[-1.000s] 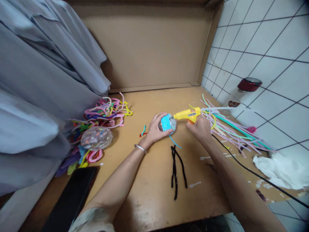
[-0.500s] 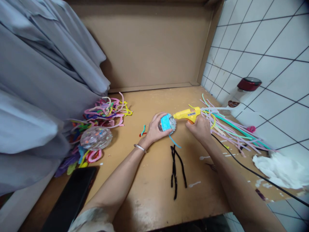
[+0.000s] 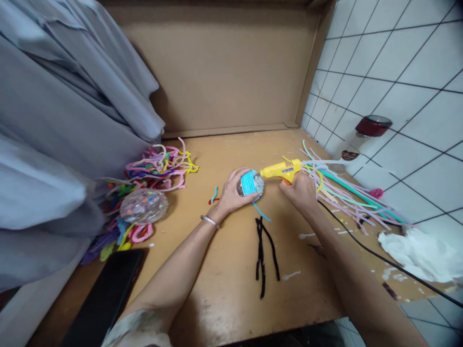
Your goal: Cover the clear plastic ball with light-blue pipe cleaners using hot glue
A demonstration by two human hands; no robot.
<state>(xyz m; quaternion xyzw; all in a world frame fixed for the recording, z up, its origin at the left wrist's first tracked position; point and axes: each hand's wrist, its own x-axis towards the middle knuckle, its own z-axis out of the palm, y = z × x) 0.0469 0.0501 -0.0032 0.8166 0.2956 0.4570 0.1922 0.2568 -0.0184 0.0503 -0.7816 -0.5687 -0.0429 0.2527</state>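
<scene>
My left hand [image 3: 233, 192] is closed around a small clear rounded object partly wrapped in blue pipe cleaner [image 3: 248, 183]; a loose blue end hangs below it. In my right hand [image 3: 299, 193] is a yellow glue gun [image 3: 280, 170], gripped by its handle. Its nozzle points left and meets the object at the edge of the blue wrap; whether glue is coming out is too small to see. Several black pipe cleaner pieces [image 3: 261, 255] lie on the table nearer to me. Short teal and red bits [image 3: 214, 195] rest beside my left wrist.
Tangled colourful pipe cleaners [image 3: 159, 166] and a clear oval object [image 3: 143, 206] occupy the left, near a black phone [image 3: 108, 294]. Straight pipe cleaners [image 3: 347, 188], a red-lidded jar [image 3: 365, 135] and white tissue [image 3: 421, 253] are on the right. A black cord [image 3: 376, 258] runs past my right arm.
Almost nothing differs. My right hand and the glue gun have shifted very slightly, with the nozzle still at the wrapped object.
</scene>
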